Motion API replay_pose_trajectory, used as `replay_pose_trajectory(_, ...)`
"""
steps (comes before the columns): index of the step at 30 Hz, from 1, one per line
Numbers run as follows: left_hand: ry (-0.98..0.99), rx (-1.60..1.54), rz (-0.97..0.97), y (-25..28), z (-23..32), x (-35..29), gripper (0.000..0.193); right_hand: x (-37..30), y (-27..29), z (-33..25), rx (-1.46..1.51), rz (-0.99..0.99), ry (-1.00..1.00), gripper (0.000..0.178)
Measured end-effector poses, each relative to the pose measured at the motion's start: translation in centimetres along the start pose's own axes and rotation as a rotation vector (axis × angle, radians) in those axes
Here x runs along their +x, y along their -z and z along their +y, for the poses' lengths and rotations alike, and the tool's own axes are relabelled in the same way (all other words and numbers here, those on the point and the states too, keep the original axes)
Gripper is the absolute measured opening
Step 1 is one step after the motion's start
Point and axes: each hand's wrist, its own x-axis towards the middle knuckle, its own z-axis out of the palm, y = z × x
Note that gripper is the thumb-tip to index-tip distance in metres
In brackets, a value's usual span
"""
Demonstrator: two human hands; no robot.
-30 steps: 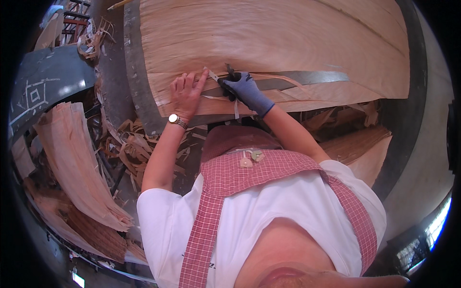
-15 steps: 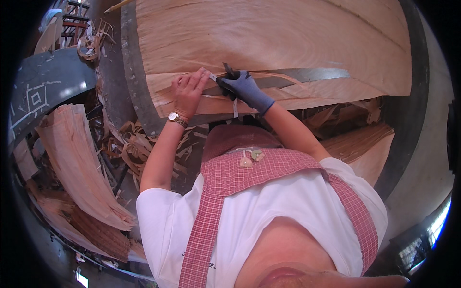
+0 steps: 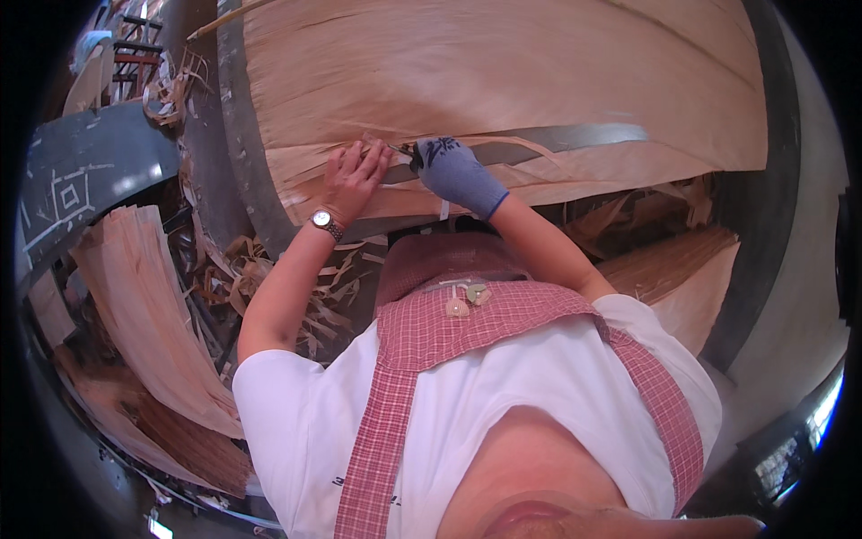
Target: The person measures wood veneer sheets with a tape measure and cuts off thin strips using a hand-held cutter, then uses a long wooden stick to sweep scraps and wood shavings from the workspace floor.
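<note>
A broad sheet of pale wood veneer (image 3: 503, 81) lies over a dark grey table (image 3: 247, 153). Along its near side runs a long split, and the grey surface shows through. My left hand (image 3: 353, 175), bare and with a wristwatch (image 3: 321, 218), rests on the veneer with its fingers laid down near the split's left end. Close beside those fingertips is my right hand (image 3: 456, 175), in a blue-grey glove. It is closed around a slim dark knife (image 3: 402, 150) whose tip points left; most of the handle is hidden in the glove. A white strip (image 3: 444, 210) hangs below the right hand.
Stacked veneer sheets (image 3: 148, 305) lean at the left, below a blue-grey board (image 3: 99, 175) with chalk-like lines. Veneer scraps (image 3: 328, 305) litter the floor by the table. More veneer (image 3: 669, 269) lies under the table's right part. A pencil-like stick (image 3: 224, 20) is at the far left.
The right hand has turned over, so the glove's back now faces up and the knife points left instead of away. The left hand has shifted slightly; the white piece between the hands shows less.
</note>
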Motion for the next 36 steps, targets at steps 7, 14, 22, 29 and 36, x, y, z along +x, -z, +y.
replay_pose_trajectory(7,0.039,0.038,-0.048,1.1,1.2,0.0,0.045,-13.7,12.7,6.8,1.029,-0.449,-0.567,0.023)
replay_pose_trajectory(14,0.323,0.035,-0.113,2.3,5.8,2.9,0.046,-26.6,19.8,20.3,0.905,-0.125,-0.702,0.024)
replay_pose_trajectory(22,0.295,0.146,0.091,0.0,17.9,15.5,0.033,-24.9,17.5,22.6,1.133,-0.162,-0.513,0.027)
replay_pose_trajectory(29,0.392,0.066,0.187,-1.3,19.1,16.0,0.010,-17.6,16.0,20.4,1.100,0.064,-0.552,0.028)
replay_pose_trajectory(36,0.290,0.132,0.198,-0.8,18.8,17.7,0.014,-14.0,14.3,20.6,0.457,0.212,-0.260,0.033)
